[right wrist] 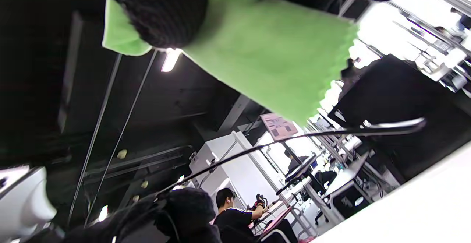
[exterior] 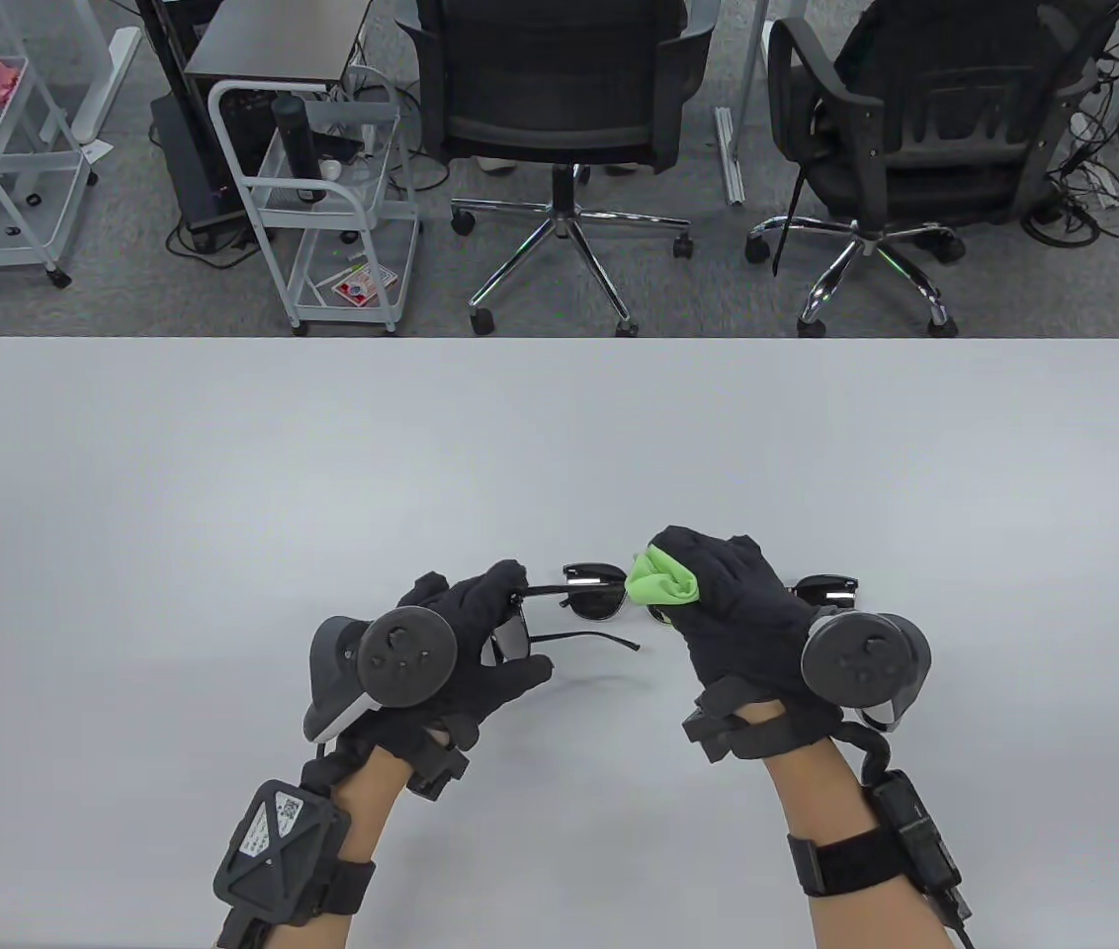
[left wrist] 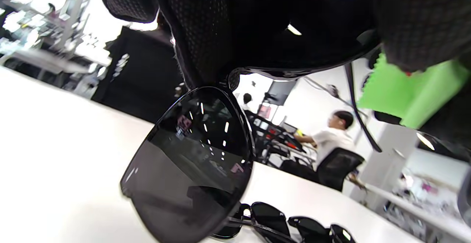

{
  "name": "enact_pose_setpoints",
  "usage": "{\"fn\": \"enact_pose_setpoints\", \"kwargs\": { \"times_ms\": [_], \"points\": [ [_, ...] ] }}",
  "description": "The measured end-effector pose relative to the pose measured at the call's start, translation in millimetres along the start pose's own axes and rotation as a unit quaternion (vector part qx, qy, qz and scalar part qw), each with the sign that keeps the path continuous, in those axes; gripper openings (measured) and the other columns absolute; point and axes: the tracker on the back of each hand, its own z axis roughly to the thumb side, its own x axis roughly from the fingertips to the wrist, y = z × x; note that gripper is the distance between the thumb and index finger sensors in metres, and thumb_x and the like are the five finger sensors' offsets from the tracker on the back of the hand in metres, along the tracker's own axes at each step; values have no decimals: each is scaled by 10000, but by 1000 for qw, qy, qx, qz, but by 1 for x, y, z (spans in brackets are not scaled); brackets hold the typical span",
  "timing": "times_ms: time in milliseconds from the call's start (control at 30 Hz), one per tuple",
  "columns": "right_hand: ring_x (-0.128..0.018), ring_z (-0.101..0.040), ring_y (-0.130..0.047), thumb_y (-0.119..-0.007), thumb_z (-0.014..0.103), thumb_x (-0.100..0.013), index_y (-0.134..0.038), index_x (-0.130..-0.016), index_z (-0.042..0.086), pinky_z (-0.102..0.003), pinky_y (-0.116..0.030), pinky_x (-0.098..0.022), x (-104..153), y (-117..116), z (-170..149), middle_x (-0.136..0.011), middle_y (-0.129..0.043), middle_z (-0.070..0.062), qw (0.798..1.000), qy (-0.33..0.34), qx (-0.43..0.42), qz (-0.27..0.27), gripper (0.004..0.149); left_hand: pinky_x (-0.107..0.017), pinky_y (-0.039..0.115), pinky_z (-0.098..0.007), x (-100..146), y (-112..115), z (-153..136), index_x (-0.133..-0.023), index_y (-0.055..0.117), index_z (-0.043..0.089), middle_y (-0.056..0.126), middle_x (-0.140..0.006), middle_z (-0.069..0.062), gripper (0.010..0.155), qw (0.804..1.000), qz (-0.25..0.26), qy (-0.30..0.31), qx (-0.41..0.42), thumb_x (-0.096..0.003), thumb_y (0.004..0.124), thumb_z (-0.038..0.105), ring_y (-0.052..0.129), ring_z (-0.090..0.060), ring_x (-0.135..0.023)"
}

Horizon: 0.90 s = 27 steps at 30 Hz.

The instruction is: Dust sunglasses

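Note:
My left hand (exterior: 520, 623) grips a pair of black sunglasses (exterior: 510, 643) just above the white table (exterior: 223, 494), fingers on the frame, thumb below. One dark lens fills the left wrist view (left wrist: 191, 169), and a thin temple arm (exterior: 584, 639) sticks out to the right. My right hand (exterior: 683, 593) pinches a green cloth (exterior: 663, 583) and holds it against the right end of the held pair. The cloth also shows in the left wrist view (left wrist: 408, 95) and the right wrist view (right wrist: 265, 51). How the cloth meets the lens is hidden by the glove.
More black sunglasses lie on the table behind my right hand (exterior: 826, 590); they also show in the left wrist view (left wrist: 272, 221). Beyond the table's far edge stand two office chairs (exterior: 559, 89) and white wire carts (exterior: 322, 198).

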Motion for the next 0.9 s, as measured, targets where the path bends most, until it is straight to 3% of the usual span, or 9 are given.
{"fn": "enact_pose_setpoints", "kwargs": {
  "times_ms": [67,200,467,633,767,800,833,900],
  "points": [
    [-801,-384,-934,-837,413,-457,-843,-894,155,-714,-589,-625,0,-6,10,-921,-929,-76,999,32,23,15,507,-715,708,-508,0,1,-9,-1043,608,260,897,-916,73,938,997,-7,-42,59,-285,787,782,1104,-139,-662],
    [-792,-382,-942,-837,418,-450,-854,-884,155,-715,-591,-623,2,-34,30,-905,-945,-74,989,86,90,82,508,-671,735,-513,0,8,-30,-1058,555,185,906,-886,11,955,974,-42,-118,188,-329,747,772,1127,-156,-574],
    [-786,-392,-945,-830,428,-437,-869,-870,149,-718,-584,-620,15,-89,37,-888,-960,-80,949,127,185,222,517,-646,766,-494,1,12,-43,-1065,508,147,896,-879,-7,963,941,-64,-145,298,-359,707,770,1146,-140,-516],
    [-778,-384,-954,-824,429,-431,-860,-878,170,-725,-569,-624,17,-102,39,-883,-964,-75,921,145,188,308,518,-650,767,-486,1,10,-47,-1069,483,145,878,-895,-2,959,941,-55,-148,299,-367,692,765,1144,-136,-520],
    [-808,-408,-923,-820,414,-438,-787,-940,173,-741,-535,-623,19,-109,36,-951,-895,-109,895,120,167,395,558,-660,757,-488,2,9,-52,-1071,459,149,850,-919,-9,950,929,-42,-154,333,-373,706,744,1142,-152,-530],
    [-830,-429,-896,-808,438,-439,-759,-965,160,-753,-509,-622,19,-109,36,-979,-864,-126,892,117,159,407,597,-663,756,-486,1,9,-53,-1072,454,151,842,-926,-8,948,931,-42,-152,328,-375,701,743,1140,-148,-534],
    [-851,-448,-868,-748,536,-443,-727,-991,139,-762,-488,-618,19,-109,36,-1007,-829,-145,886,110,152,423,678,-667,753,-484,1,8,-52,-1073,449,155,832,-934,-9,946,934,-41,-149,322,-375,698,743,1139,-148,-539],
    [-858,-481,-849,-533,678,-444,-727,-991,110,-777,-460,-603,18,-109,35,-1019,-811,-170,890,89,122,431,812,-670,750,-484,1,8,-51,-1075,447,159,824,-944,-1,946,937,-42,-144,315,-374,701,741,1140,-145,-546]
  ]
}}
